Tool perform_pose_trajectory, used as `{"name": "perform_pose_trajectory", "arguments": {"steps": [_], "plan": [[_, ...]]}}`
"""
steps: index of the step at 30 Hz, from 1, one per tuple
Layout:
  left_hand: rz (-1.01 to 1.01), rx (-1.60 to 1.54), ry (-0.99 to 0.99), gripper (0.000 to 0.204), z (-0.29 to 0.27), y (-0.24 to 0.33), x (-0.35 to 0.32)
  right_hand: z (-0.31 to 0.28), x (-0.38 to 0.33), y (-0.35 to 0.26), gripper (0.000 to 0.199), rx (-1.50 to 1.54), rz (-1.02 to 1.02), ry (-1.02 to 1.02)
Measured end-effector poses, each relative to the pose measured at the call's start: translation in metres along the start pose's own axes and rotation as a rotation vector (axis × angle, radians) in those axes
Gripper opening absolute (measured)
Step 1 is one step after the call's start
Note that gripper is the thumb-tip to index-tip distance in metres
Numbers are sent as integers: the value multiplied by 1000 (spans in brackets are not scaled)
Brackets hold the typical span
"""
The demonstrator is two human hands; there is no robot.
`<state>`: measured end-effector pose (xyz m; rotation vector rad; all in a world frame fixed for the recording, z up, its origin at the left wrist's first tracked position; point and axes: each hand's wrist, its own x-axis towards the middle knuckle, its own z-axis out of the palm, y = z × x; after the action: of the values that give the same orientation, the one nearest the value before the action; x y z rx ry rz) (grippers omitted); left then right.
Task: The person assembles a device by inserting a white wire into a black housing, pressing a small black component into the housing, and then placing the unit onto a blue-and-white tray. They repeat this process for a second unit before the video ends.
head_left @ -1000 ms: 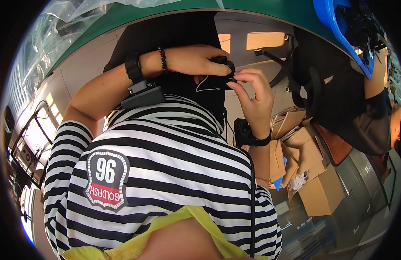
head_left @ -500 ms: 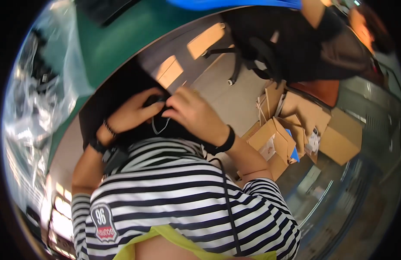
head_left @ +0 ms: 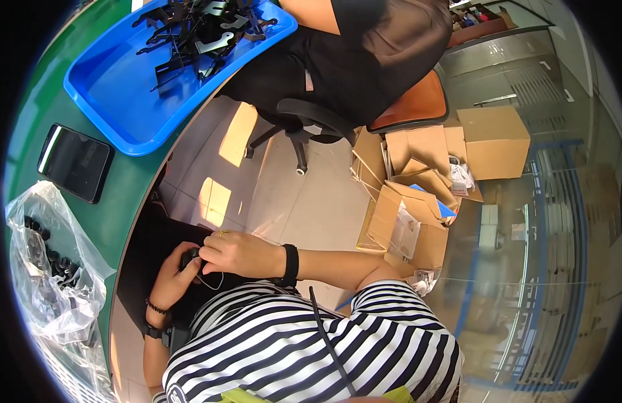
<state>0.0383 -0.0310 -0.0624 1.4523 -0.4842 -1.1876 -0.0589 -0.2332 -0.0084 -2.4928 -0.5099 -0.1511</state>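
Both hands meet over my dark-clothed lap. My left hand (head_left: 171, 281) is closed around a small black part (head_left: 188, 256), whose exact kind I cannot make out. Against the same part, the fingertips of my right hand (head_left: 235, 255) are pinched together; a yellow ring is on one finger. A thin pale cord (head_left: 214, 285) hangs in a loop just below the fingers. Whether the cord joins the black part is hidden by my hands.
On the green table (head_left: 133, 178) to the left lie a blue tray (head_left: 109, 87) of black metal brackets, a dark phone (head_left: 75, 163) and a clear plastic bag (head_left: 62, 295) with black parts. A co-worker (head_left: 398, 40) sits beyond, near cardboard boxes (head_left: 411, 228).
The view has swung, bringing the blue tray and phone into sight. My hands stay together on the small black part, the right fingers now closer against it.
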Motion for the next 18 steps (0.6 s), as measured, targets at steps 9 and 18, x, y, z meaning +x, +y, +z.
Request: {"name": "perform_pose_trajectory", "arguments": {"steps": [9,18], "plan": [[-23,-10,27,25,-5,-8,-15,-6,2,-26,15,-81,37,-63],[269,184,12,38,0,-28,-3,-8,-1,-13,29,-44,-5,-269]]}}
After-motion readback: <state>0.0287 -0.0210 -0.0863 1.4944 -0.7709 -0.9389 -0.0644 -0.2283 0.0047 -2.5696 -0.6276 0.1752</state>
